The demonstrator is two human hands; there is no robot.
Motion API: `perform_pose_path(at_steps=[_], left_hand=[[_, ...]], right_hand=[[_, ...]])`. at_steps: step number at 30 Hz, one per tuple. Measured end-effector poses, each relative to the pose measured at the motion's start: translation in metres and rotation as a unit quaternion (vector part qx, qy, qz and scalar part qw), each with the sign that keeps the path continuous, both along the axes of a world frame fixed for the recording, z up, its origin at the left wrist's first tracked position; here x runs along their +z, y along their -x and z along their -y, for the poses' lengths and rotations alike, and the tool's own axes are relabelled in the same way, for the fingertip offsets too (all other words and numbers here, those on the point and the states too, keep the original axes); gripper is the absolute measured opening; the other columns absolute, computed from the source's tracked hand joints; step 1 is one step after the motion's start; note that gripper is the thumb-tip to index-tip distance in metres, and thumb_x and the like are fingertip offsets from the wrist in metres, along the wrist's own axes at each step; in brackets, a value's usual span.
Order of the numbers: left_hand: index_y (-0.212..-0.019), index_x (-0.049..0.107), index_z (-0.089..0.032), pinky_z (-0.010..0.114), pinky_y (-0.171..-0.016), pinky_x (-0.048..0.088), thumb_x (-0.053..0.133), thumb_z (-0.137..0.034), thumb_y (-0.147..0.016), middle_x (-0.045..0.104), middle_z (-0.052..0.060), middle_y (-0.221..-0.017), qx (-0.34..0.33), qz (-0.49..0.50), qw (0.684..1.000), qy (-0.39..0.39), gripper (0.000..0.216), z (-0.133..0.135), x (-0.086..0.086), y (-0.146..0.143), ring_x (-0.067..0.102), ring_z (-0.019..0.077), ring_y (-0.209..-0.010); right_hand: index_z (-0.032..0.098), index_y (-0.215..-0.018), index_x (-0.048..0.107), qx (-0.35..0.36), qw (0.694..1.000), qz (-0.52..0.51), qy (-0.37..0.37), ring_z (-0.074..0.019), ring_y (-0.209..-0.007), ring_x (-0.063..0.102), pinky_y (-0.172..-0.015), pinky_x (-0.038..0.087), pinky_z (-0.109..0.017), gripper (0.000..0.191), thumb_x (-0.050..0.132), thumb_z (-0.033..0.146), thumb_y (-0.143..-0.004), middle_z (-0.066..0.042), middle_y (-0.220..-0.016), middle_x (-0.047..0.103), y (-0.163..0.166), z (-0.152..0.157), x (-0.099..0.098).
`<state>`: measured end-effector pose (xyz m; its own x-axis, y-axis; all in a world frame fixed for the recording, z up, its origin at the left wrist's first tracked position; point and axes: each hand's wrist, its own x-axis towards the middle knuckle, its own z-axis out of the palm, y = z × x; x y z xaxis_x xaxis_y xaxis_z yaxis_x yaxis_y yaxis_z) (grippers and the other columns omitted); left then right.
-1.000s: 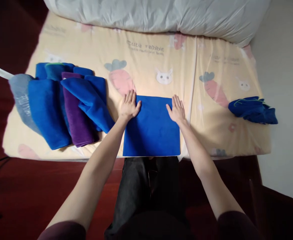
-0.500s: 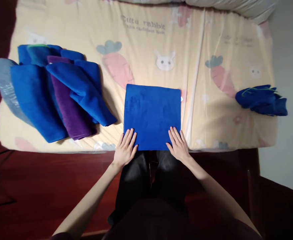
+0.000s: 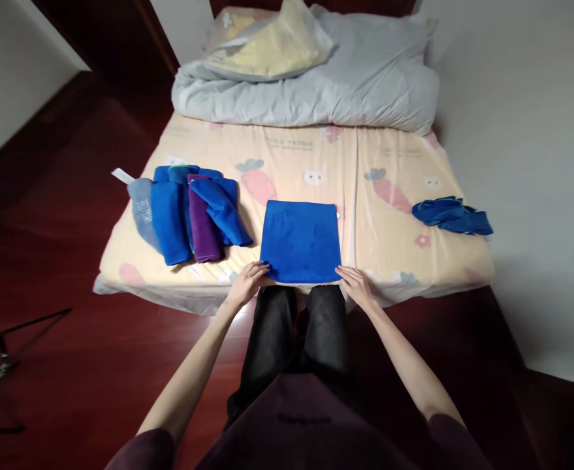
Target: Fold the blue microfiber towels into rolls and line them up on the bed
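Note:
A blue towel (image 3: pixel 300 241), laid out as a flat square, lies at the near edge of the bed. My left hand (image 3: pixel 248 283) has its fingers closed at the towel's near left corner. At the near right corner, my right hand (image 3: pixel 356 285) pinches the cloth in the same way. The thumbs are partly hidden. To the left sits a group of folded towels: several blue ones (image 3: pixel 170 222), a purple one (image 3: pixel 203 228) and a grey-blue one (image 3: pixel 142 207). A crumpled dark blue cloth (image 3: pixel 452 217) with green edging rests at the right.
The bed (image 3: pixel 296 168) has a yellow sheet with carrots and rabbits. A rolled grey quilt (image 3: pixel 365 85) and a pale yellow bundle (image 3: pixel 277 49) lie at its far end. A wall (image 3: pixel 522 163) runs along the right. A thin black stand (image 3: pixel 3 365) is on the floor at left.
My view has tilted up, bringing the quilt into sight. Both hands lay flat on the towel's near sides before; now their fingers are closed at its near corners.

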<state>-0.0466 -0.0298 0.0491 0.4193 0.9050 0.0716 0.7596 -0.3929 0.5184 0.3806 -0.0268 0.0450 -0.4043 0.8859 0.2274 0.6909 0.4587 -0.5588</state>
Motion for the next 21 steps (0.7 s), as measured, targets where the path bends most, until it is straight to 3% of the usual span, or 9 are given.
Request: perform_pose_path(at_steps=[4, 7, 10, 15, 18, 21], left_hand=[[-0.112, 0.077, -0.023, 0.056, -0.116, 0.049, 0.067, -0.033, -0.091, 0.074, 0.012, -0.130, -0.023, 0.113, 0.993, 0.000, 0.025, -0.021, -0.013, 0.006, 0.060, 0.0309, -0.135], [-0.105, 0.078, -0.024, 0.057, -0.112, 0.051, 0.063, -0.037, -0.095, 0.077, 0.011, -0.121, 0.007, 0.191, 0.982, 0.000, 0.022, -0.028, -0.023, 0.007, 0.065, 0.0310, -0.127], [-0.107, 0.077, -0.024, 0.056, -0.113, 0.050, 0.055, -0.036, -0.100, 0.078, 0.010, -0.118, 0.046, 0.235, 0.971, 0.007, 0.027, -0.026, -0.025, 0.005, 0.064, 0.0297, -0.127], [-0.105, 0.077, -0.023, 0.050, -0.110, 0.051, 0.058, -0.039, -0.100, 0.078, 0.010, -0.112, 0.115, 0.270, 0.956, 0.018, 0.025, -0.022, -0.024, -0.002, 0.067, 0.0281, -0.121], [-0.103, 0.076, -0.021, 0.045, -0.103, 0.054, 0.059, -0.042, -0.099, 0.077, 0.009, -0.108, 0.152, 0.274, 0.949, 0.017, 0.027, -0.021, -0.026, -0.004, 0.070, 0.0260, -0.110], [-0.100, 0.075, -0.020, 0.038, -0.090, 0.055, 0.058, -0.045, -0.099, 0.076, 0.008, -0.101, 0.199, 0.266, 0.943, 0.024, 0.030, -0.019, -0.027, -0.005, 0.070, 0.0234, -0.096]], right_hand=[[0.024, -0.126, 0.078, 0.016, 0.997, -0.073, 0.006, -0.0254, -0.125, 0.070, -0.113, 0.056, -0.048, 0.055, 0.056, 0.002, -0.080, -0.008, -0.129, 0.076, 0.011, -0.015, -0.007], [0.026, -0.111, 0.083, 0.012, 0.990, -0.138, 0.019, -0.0264, -0.115, 0.073, -0.107, 0.059, -0.048, 0.054, 0.058, -0.002, -0.072, -0.006, -0.117, 0.080, 0.017, -0.024, -0.014], [0.027, -0.103, 0.084, -0.014, 0.979, -0.198, 0.040, -0.0258, -0.112, 0.074, -0.106, 0.059, -0.047, 0.049, 0.059, -0.001, -0.073, -0.004, -0.111, 0.081, 0.020, -0.026, -0.020], [0.027, -0.107, 0.082, -0.100, 0.956, -0.260, 0.093, -0.0237, -0.113, 0.073, -0.106, 0.058, -0.044, 0.038, 0.059, 0.009, -0.082, -0.004, -0.113, 0.080, 0.023, -0.023, -0.027], [0.024, -0.105, 0.081, -0.156, 0.941, -0.277, 0.115, -0.0245, -0.105, 0.074, -0.098, 0.060, -0.041, 0.024, 0.064, 0.023, -0.089, -0.007, -0.109, 0.080, 0.026, -0.024, -0.030], [0.020, -0.100, 0.081, -0.217, 0.928, -0.277, 0.121, -0.0234, -0.086, 0.073, -0.082, 0.060, -0.037, 0.024, 0.072, 0.039, -0.088, -0.008, -0.096, 0.080, 0.028, -0.027, -0.033]])
